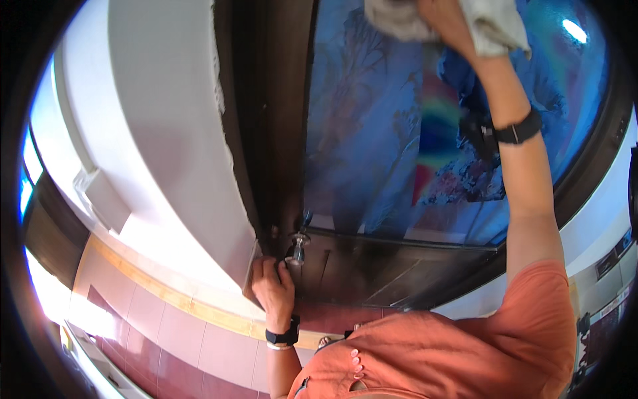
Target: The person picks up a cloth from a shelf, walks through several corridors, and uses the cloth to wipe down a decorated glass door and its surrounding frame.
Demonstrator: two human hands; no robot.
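Note:
My right hand (451,25) presses a white cloth (403,20) against a glossy door panel (366,129) printed with blue plants and flowers. Part of the same cloth hangs beside the wrist; the fingertips are partly cut off by the top of the view. Low by the door's edge, my left hand (274,289) rests with bent fingers against the corner of the wall and dark door frame (244,124). Whether it grips that corner is unclear. Just above and right of these fingers is a metal door knob (297,249).
A white wall (169,109) with a rough edge borders the frame on the left. Pink and dark red tiles (169,344) lie below, with a yellow tile strip (199,306). A white box-like fixture (104,199) juts out at far left. Dim objects (610,259) stand at far right.

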